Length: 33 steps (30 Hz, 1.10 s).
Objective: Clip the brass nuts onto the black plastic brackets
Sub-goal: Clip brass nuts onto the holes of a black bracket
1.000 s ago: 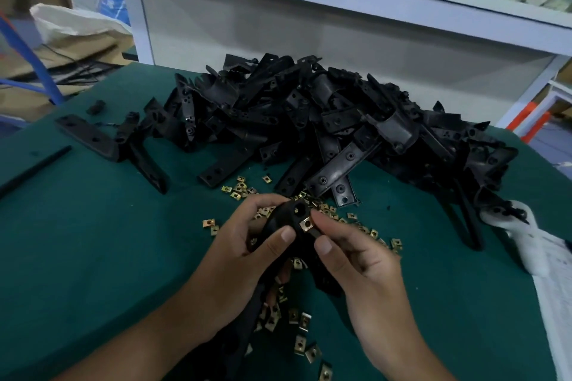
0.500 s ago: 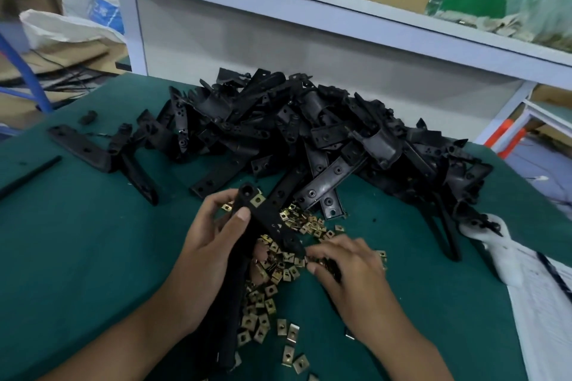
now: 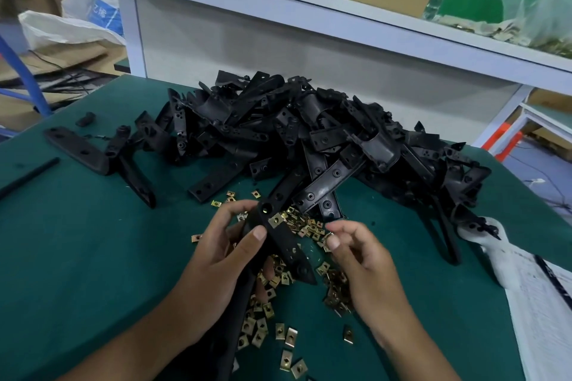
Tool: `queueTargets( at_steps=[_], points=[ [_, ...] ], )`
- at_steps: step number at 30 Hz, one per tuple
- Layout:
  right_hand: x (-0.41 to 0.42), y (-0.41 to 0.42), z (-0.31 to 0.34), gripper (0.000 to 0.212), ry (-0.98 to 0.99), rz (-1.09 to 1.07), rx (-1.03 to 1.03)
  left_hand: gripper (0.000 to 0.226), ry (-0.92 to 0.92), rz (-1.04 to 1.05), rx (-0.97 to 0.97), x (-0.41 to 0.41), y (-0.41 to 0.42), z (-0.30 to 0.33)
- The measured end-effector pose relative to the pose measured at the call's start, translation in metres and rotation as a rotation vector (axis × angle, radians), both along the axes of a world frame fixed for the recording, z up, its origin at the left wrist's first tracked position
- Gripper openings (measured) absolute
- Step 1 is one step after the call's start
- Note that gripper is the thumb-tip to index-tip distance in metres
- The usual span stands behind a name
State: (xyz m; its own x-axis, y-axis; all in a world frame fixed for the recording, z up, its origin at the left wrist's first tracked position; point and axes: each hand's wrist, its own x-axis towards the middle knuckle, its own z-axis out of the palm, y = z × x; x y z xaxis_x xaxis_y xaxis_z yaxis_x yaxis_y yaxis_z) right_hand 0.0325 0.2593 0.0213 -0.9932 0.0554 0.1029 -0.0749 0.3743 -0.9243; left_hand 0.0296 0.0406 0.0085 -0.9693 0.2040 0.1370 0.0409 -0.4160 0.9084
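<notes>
left hand (image 3: 216, 260) grip closed on bracket (image 3: 278, 238); right hand (image 3: 365, 269) grip pinching brass nut (image 3: 328, 237)

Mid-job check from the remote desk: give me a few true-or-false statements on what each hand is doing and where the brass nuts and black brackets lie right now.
1. The left hand grips a long black plastic bracket. True.
2. A square brass nut sits on that bracket. True.
3. The right hand presses on the bracket. False: it is apart from it, fingers pinched together above the loose brass nuts.
4. The pile of black brackets lies in a cardboard box. False: it lies on the green table mat.
</notes>
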Motion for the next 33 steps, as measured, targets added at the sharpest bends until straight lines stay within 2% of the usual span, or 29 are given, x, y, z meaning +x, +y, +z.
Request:
queueTargets(
  at_steps=[4,6,14,18,24,30,33],
  points=[
    [0.000,0.000,0.006,0.020,-0.105,0.081,-0.308,0.023,-0.004,-0.035,-0.008,0.000,0.000,-0.002],
    [0.000,-0.001,0.007,0.021,-0.107,0.107,-0.377,0.026,-0.002,-0.052,-0.029,0.001,0.001,-0.002],
    [0.004,-0.009,0.009,0.027,-0.086,0.167,-0.446,0.038,0.021,-0.105,-0.095,0.002,0.002,-0.005],
    [0.007,-0.014,0.008,0.027,-0.046,0.195,-0.439,0.036,0.021,-0.127,-0.091,0.002,0.002,-0.006],
    [0.008,-0.014,0.010,0.044,-0.013,0.185,-0.401,0.027,-0.009,-0.111,-0.028,0.002,0.001,-0.003],
    [0.010,-0.015,0.011,0.041,0.000,0.206,-0.409,0.024,0.001,-0.078,0.004,-0.001,0.001,-0.003],
    [0.012,-0.015,0.013,0.028,0.017,0.211,-0.406,0.023,0.008,-0.082,0.005,-0.001,0.001,-0.004]
  ],
)
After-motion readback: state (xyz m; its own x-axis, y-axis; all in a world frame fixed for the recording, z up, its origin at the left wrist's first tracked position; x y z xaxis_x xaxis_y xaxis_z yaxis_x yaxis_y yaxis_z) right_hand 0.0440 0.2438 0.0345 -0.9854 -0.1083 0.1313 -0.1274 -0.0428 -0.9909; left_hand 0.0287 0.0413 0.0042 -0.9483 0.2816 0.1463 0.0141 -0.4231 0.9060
